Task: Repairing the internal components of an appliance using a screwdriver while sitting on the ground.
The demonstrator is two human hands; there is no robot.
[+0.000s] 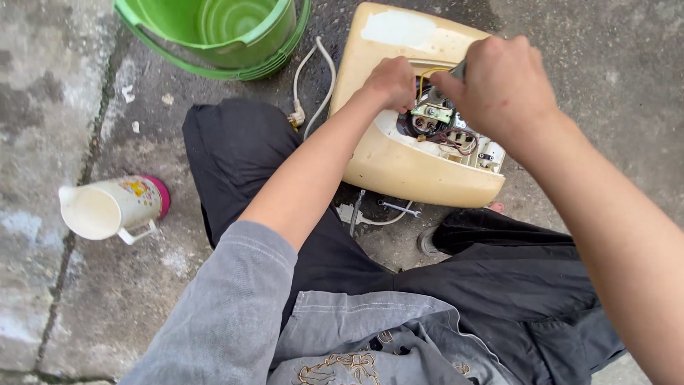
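Person squats on concrete ground, cream appliance casing (399,164) open between the knees. Step looks like working on the wiring inside; next likely needs steady tool pressure. Left hand (390,82) clenched at the wires (456,139). Right hand (502,85) grips a dark tool (457,69). Beyond, a green bucket (214,36).

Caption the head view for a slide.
Both hands, left hand and right hand, work inside an opened cream appliance housing on concrete, green bucket and fallen jug nearby.
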